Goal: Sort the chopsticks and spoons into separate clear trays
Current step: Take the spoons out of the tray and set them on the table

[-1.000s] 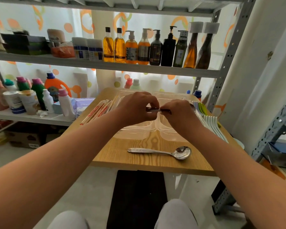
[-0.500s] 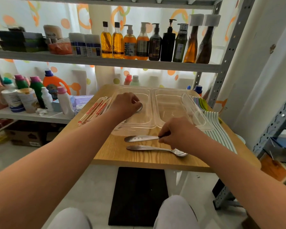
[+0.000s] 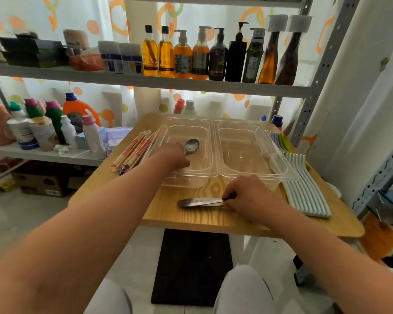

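Two clear trays stand side by side on the wooden table, the left tray (image 3: 186, 128) and the right tray (image 3: 238, 152). My left hand (image 3: 170, 156) reaches into the left tray and grips the handle of a metal spoon (image 3: 192, 145), whose bowl rests on the tray floor. Near the table's front edge my right hand (image 3: 252, 198) pinches a second metal spoon (image 3: 200, 202) by its neck, low over the wood; its handle points left. Wrapped chopsticks (image 3: 134, 151) lie bundled left of the trays.
A row of white ceramic spoons (image 3: 304, 191) lies along the table's right side, with coloured spoons (image 3: 281, 141) behind them. A clear scoop-like piece leans in the right tray. Metal shelves with bottles (image 3: 200, 57) stand behind and to the left.
My hands have parted from above the trays. The left carried one metal spoon into the left tray; the right came down to the table's front with the other spoon.
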`<move>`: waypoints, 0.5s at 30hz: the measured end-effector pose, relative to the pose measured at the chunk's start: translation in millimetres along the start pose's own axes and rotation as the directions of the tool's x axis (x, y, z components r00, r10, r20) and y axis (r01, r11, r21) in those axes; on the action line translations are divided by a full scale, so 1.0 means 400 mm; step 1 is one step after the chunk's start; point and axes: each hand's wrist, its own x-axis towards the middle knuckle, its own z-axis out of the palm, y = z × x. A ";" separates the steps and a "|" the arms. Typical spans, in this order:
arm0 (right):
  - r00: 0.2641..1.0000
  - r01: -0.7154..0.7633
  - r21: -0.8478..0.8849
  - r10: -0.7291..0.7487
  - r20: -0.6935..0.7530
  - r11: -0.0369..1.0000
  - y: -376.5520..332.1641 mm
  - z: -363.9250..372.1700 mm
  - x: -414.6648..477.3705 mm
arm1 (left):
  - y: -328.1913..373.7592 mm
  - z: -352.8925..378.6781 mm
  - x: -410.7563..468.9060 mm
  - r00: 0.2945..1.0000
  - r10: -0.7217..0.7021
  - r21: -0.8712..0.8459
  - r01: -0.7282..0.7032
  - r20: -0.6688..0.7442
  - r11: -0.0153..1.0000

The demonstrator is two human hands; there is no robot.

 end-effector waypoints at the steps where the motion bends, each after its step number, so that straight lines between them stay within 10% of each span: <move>1: 1.000 -0.002 -0.001 0.002 0.006 1.000 -0.004 0.001 -0.001 | 0.002 0.000 -0.003 1.000 -0.005 0.004 0.005 0.009 1.000; 15: 0.994 -0.007 -0.018 0.009 0.107 1.000 0.005 0.015 0.019 | 0.005 0.008 0.002 0.998 -0.017 0.189 0.004 0.068 0.982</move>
